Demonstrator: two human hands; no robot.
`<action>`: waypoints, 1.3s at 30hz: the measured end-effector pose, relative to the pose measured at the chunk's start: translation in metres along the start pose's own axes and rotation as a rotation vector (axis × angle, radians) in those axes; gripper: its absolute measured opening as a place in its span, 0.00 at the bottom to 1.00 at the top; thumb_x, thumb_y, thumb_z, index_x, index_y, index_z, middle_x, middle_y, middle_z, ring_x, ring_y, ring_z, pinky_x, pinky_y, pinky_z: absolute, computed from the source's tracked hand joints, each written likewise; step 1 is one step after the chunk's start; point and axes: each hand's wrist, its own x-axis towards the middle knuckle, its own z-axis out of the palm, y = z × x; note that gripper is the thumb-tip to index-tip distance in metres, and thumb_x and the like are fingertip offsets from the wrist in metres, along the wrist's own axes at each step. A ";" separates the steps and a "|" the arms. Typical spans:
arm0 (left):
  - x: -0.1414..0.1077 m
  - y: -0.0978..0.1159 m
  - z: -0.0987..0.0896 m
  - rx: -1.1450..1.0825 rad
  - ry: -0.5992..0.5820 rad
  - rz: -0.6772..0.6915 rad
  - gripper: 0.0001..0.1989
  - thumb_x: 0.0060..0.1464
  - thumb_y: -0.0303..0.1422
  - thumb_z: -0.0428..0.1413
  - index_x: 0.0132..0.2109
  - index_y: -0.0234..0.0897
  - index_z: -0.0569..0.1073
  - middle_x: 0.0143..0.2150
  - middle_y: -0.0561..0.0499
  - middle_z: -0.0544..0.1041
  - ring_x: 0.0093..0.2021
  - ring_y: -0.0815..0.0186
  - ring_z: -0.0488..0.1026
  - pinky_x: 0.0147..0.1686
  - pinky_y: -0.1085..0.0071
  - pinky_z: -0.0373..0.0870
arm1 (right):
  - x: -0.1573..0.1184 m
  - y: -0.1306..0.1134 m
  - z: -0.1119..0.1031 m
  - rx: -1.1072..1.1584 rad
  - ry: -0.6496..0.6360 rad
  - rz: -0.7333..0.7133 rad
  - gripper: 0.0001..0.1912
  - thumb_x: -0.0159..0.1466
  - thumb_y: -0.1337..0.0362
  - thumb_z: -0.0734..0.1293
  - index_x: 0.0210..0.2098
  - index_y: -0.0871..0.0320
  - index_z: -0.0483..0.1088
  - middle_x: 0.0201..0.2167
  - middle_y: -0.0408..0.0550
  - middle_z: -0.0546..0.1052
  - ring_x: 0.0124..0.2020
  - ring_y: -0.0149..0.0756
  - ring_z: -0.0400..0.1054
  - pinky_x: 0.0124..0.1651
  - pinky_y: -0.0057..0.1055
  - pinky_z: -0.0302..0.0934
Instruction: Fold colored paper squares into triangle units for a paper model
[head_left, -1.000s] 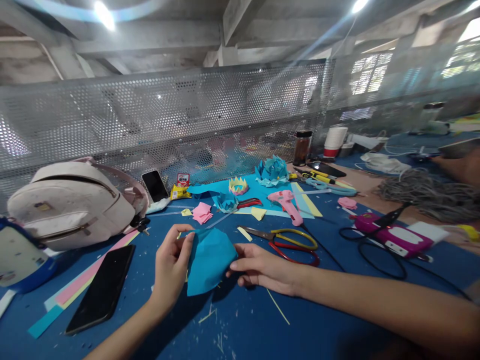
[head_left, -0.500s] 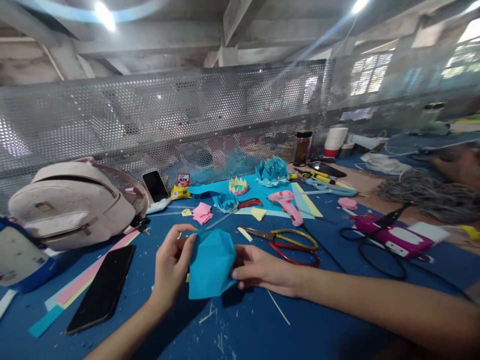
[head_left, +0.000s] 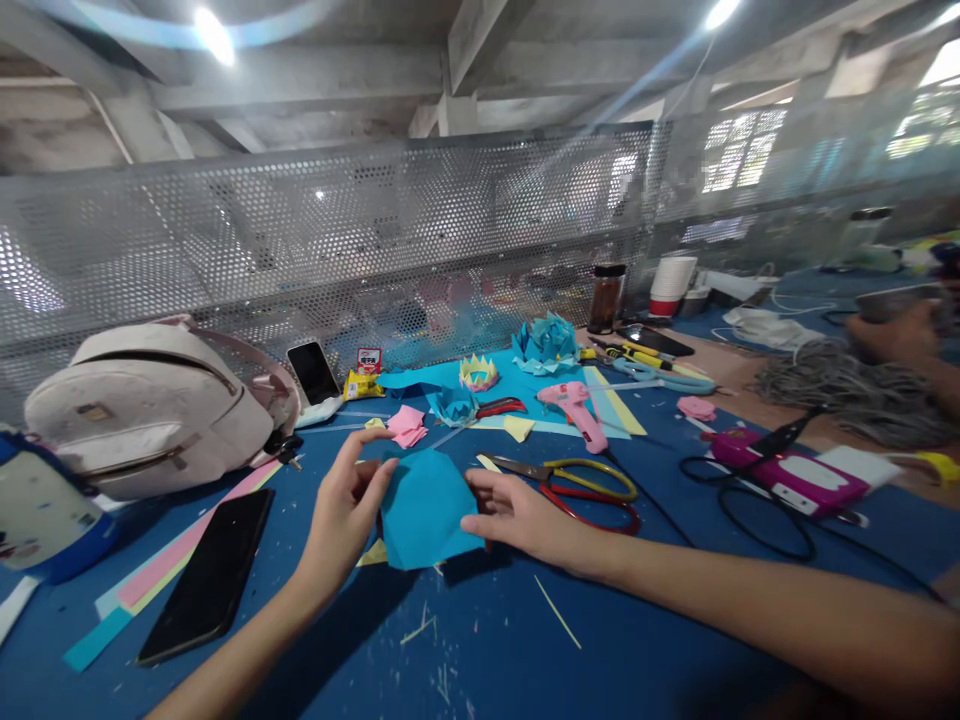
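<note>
A blue sheet of craft paper (head_left: pixel 431 512) with angled corners is raised just over the blue table, between my hands. My right hand (head_left: pixel 517 510) grips its right edge, thumb on top and fingers partly hidden behind. At the upper left edge, my left hand (head_left: pixel 349 500) has its thumb and forefinger apart, the thumb tip close to the paper; I cannot tell whether it touches. A yellow paper scrap (head_left: pixel 373 554) shows beside the sheet's lower left. Scissors (head_left: pixel 562 480) with yellow and red handles lie beyond my right hand.
Behind are a pink glue gun (head_left: pixel 571 408), a blue paper flower (head_left: pixel 545 345), a yellow paper ring (head_left: pixel 478 373) and pink paper pieces (head_left: pixel 407 427). A phone (head_left: pixel 206 575) and backpack (head_left: pixel 150 400) sit left. A purple device (head_left: pixel 787 470) with black cable lies right, near another person's hand (head_left: pixel 896 332).
My left fingers have loosened and spread from the paper's edge. The sheet has tilted flatter, its lower edge moving up and right. At far right, another person's hand now holds a dark flat object.
</note>
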 end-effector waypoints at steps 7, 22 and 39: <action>-0.016 -0.005 0.027 -0.123 -0.243 -0.158 0.33 0.50 0.37 0.67 0.60 0.43 0.63 0.25 0.62 0.61 0.22 0.72 0.60 0.21 0.77 0.54 | 0.002 -0.003 -0.001 -0.124 0.216 -0.040 0.25 0.56 0.44 0.75 0.39 0.59 0.72 0.38 0.48 0.77 0.42 0.41 0.72 0.43 0.34 0.68; -0.036 0.011 0.029 -0.205 -0.299 -0.126 0.19 0.55 0.32 0.62 0.54 0.43 0.71 0.33 0.55 0.67 0.34 0.68 0.68 0.34 0.73 0.67 | -0.037 -0.013 -0.028 -0.282 0.199 0.022 0.32 0.61 0.38 0.67 0.48 0.61 0.73 0.22 0.41 0.69 0.20 0.27 0.58 0.22 0.23 0.54; -0.018 0.006 0.008 0.096 -0.338 0.014 0.10 0.61 0.36 0.58 0.46 0.43 0.81 0.45 0.46 0.81 0.54 0.54 0.73 0.56 0.57 0.69 | -0.052 -0.022 -0.013 -0.264 -0.113 0.081 0.25 0.67 0.45 0.66 0.50 0.60 0.67 0.38 0.51 0.79 0.33 0.36 0.73 0.36 0.29 0.64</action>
